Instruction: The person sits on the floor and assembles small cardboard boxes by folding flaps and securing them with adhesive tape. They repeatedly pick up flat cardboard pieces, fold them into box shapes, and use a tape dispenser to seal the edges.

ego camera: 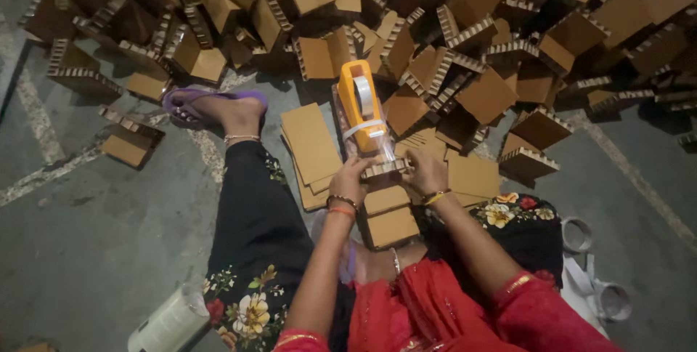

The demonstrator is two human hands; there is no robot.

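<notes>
We are sitting on concrete floor (87,250), working over cardboard corner piece (385,169). Left hand (351,175) is closing fingers on piece's left end; right hand (427,170) is gripping right end. Orange tape dispenser (361,108) is resting just beyond piece, touching it, clear tape running down onto it. Flat cardboard sheets (311,143) are lying beside left hand. Pile of folded corner pieces (465,32) is filling far side. Tape roll (170,321) is sitting near left knee.

Both hands, left (351,177) and right (426,172), reach forward side by side, fingers seemingly curled.
</notes>
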